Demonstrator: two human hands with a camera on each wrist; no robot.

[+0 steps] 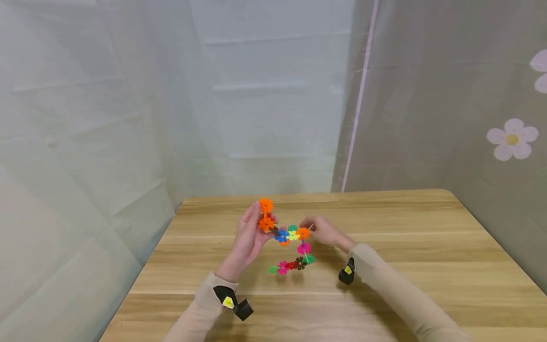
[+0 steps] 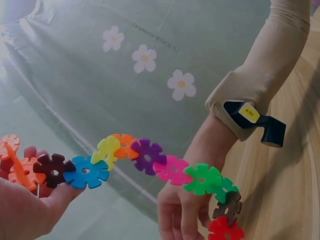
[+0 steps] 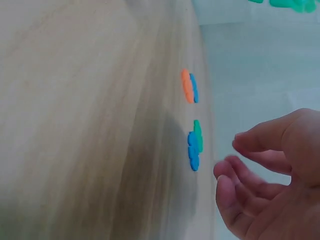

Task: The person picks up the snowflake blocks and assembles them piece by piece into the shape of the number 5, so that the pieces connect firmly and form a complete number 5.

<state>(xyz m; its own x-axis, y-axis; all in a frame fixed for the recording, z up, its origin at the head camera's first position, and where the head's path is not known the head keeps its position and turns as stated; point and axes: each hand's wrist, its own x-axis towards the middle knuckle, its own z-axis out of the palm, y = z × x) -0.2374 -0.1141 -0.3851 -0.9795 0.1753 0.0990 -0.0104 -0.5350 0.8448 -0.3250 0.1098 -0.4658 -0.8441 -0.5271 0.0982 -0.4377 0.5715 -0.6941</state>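
Note:
A chain of flower-shaped interlocking plastic discs (image 2: pixel 145 158) runs through orange, brown, blue, yellow, purple, pink, green and red pieces. My left hand (image 1: pixel 249 240) grips its orange end, thumb in front and fingers behind, and the rest hangs in a bend above the table. At the right, my right hand (image 1: pixel 325 232) is low over the tabletop, behind the chain. In the right wrist view its fingers (image 3: pixel 257 140) are loosely bent with a gap to the thumb, holding nothing. Loose discs lie beyond it: an orange disc (image 3: pixel 187 86), a green disc (image 3: pixel 198 135) and blue discs (image 3: pixel 193 151).
The wooden table (image 1: pixel 406 280) reaches back to a pale curtain (image 1: pixel 273 104) and a grey curtain (image 1: pixel 410 109) with white flower prints. Each wrist wears a black camera mount, one on the left cuff (image 1: pixel 232 301) and one on the right cuff (image 1: pixel 347 273).

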